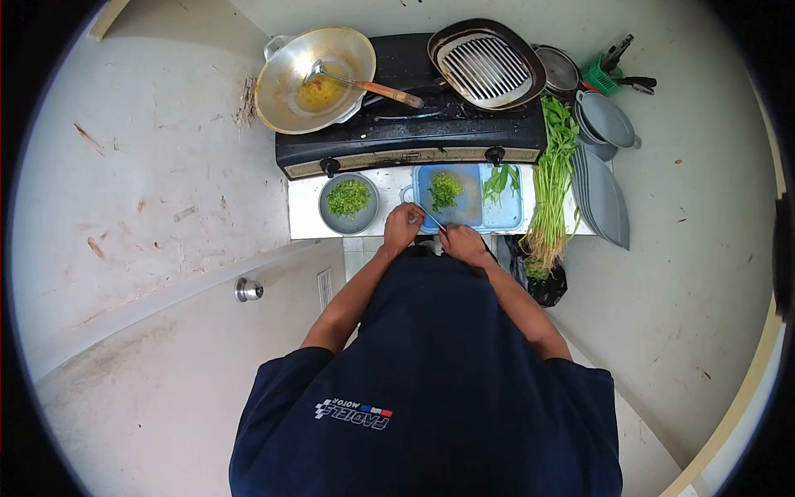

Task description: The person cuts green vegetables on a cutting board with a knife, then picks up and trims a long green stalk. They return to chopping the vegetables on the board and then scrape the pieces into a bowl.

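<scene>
My right hand (464, 243) is closed around the handle of a knife (433, 219), its blade slanting up and left over the front edge of a blue cutting board (470, 205). By the blade's tip, at the board's front left corner, my left hand (402, 225) has its fingers curled together; what they pinch is too small to make out. Chopped greens (445, 190) lie in a small heap on the board's left half. On its right part rest some whole green leaves (500, 182). A grey bowl (325, 217) to the left holds more chopped greens (348, 197).
Behind the board stands a black stove (389, 137) with an oily wok (277, 99), a ladle (381, 89) and a grill pan (530, 54). On the right are a bunch of leafy stalks with roots (551, 186), grey plates (600, 195) and a green basket (598, 79). A door knob (248, 289) is at left.
</scene>
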Available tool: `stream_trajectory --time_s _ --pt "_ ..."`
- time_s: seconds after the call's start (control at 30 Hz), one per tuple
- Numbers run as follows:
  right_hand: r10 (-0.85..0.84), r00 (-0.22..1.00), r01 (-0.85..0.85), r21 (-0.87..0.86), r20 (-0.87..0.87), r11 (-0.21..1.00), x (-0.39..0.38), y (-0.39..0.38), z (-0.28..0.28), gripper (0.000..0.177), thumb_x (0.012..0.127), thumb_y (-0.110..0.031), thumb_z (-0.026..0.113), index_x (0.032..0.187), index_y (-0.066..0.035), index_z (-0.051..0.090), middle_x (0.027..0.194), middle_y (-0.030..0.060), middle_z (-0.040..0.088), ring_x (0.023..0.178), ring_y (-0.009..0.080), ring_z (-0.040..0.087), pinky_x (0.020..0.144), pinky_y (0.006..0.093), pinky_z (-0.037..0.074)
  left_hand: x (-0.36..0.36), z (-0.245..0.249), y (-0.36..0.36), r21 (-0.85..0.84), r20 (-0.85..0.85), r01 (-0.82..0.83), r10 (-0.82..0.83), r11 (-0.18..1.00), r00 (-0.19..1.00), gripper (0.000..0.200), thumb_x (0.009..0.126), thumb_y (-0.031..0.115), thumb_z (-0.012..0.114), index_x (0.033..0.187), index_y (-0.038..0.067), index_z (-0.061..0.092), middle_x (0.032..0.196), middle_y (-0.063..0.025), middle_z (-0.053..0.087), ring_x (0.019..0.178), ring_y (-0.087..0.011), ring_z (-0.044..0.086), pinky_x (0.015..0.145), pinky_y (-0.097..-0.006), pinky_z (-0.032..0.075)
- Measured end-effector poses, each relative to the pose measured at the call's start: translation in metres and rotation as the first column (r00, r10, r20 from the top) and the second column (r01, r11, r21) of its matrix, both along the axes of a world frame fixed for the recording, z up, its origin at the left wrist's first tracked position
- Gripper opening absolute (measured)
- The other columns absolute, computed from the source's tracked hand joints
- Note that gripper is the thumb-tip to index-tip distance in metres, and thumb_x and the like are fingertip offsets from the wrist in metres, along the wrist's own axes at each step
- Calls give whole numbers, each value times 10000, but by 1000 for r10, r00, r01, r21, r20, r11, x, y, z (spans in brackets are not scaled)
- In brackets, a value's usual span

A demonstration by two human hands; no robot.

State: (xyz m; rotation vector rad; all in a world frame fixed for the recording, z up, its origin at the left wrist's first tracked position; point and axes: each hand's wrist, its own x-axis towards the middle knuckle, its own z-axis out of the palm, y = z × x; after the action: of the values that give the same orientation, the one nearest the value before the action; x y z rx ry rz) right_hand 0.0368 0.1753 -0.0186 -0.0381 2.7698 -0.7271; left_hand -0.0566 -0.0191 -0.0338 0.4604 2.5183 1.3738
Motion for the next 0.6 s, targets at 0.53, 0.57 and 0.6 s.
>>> stream_trajectory --time_s 0.53,0.57,0.6 --pt "12 998 -12 -2 58 1000 5 4 11 380 987 -348 582 966 21 669 748 289 691 714 485 699 694 572 568 2 -14 2 65 211 -168 151 984 966 188 798 98 818 895 -15 703 822 -101 700 753 -196 685 715 -343 561" --pt "9 1000 -9 1 28 1000 6 3 9 382 987 -349 581 963 22 668 748 287 692 709 483 700 690 570 569 2 -14 1 63 205 -169 153 984 967 194 799 104 822 895 -16 703 820 -100 701 747 -196 684 713 -342 561" --pt "6 1000 -6 4 0 1000 8 2 8 384 987 -350 581 960 23 667 747 285 693 704 480 700 685 567 570 3 -13 1 61 201 -170 155 983 967 201 801 111 825 895 -17 703 817 -99 701 741 -196 683 712 -340 560"
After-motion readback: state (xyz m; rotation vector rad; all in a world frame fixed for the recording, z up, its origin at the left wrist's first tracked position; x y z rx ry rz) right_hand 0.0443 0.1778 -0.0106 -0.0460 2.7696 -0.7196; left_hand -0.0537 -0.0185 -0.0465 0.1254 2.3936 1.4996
